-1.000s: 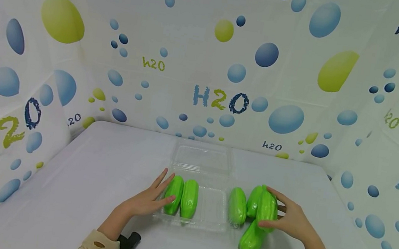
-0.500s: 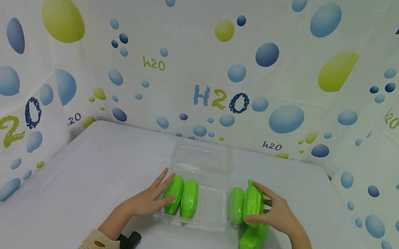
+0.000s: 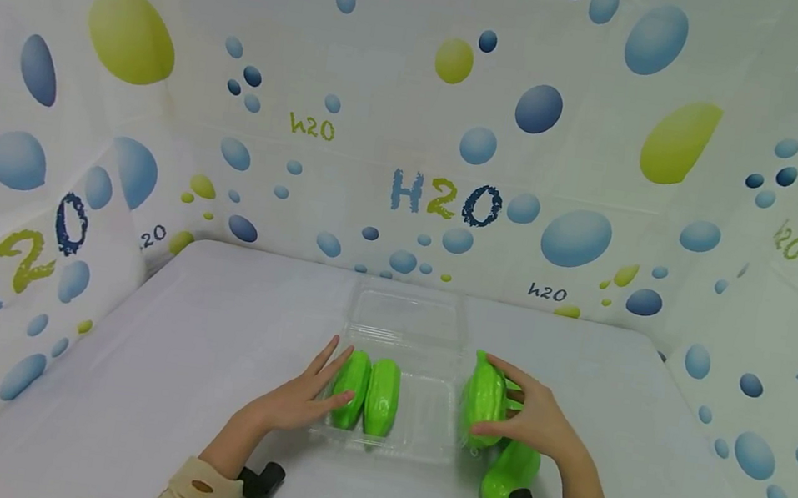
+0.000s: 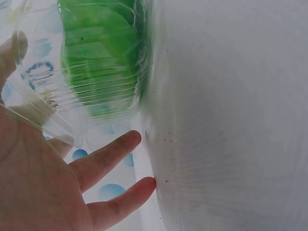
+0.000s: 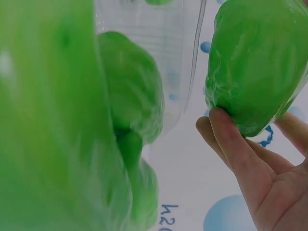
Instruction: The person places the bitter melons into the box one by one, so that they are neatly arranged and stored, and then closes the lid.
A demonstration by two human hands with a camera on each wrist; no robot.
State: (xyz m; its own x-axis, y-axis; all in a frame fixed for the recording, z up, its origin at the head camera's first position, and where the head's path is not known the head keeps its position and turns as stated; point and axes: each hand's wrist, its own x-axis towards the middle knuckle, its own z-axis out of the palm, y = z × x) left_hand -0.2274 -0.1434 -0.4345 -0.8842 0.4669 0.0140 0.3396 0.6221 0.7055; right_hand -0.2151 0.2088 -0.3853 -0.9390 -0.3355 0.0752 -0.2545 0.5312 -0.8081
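My right hand [image 3: 536,418] holds a pale green gourd [image 3: 486,399] in shiny clear wrap, thumb at its near end and fingers at its far end. In the right wrist view this held gourd [image 5: 257,62] is raised off the table, beside the clear plastic clamshell box [image 3: 426,417]. Two similar gourds [image 3: 382,398] lie side by side in the left part of the box. At the box's left wall rests my left hand [image 3: 299,400], its fingers spread and fairly straight, with the thumb over the rim, as the left wrist view shows.
Another gourd [image 3: 509,474] lies on the white table [image 3: 231,319] below my right hand. More green gourds [image 5: 130,86] sit close to the box, partly hidden by the hand and held gourd. The box's lid [image 3: 405,315] lies folded back. A patterned curtain [image 3: 364,51] encloses the table.
My right hand has carried the held gourd leftward from the pile toward the box's right edge, covering the gourd lying there. The left hand has stayed at the box's left side.
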